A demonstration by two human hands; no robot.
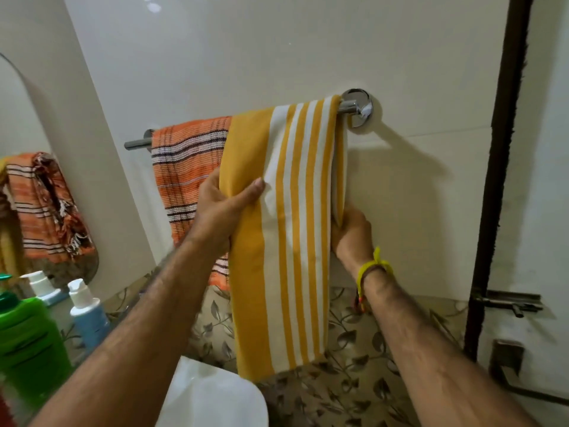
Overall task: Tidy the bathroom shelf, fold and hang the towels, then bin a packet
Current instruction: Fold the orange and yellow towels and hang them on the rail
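1. The yellow-and-white striped cotton towel (286, 229) hangs folded over the chrome wall-mounted towel rail (349, 106), at the rail's right end, just beside the bracket.
2. An orange woven towel with dark stripes (181, 167) hangs over the same rail to the left of the yellow one, their edges touching or slightly overlapping (which lies on top is unclear).
3. The left hand (220, 208) pinches the yellow towel's left edge below the rail, thumb on the front and fingers hidden behind the cloth.
4. The right hand (351, 232) grips the right edge below the rail, its fingers curled into the fold.
5. The cloth looks thin, light and limp; it should drape and crease easily and would likely slide off the smooth rail if pulled unevenly.
6. The side edges, at matching height on both sides below the rail, look like the best place to hold it, so the hang can be evened without bunching.
7. A green plastic bottle (27, 334) and a blue pump bottle (89, 315) stand well below and left of the rail.
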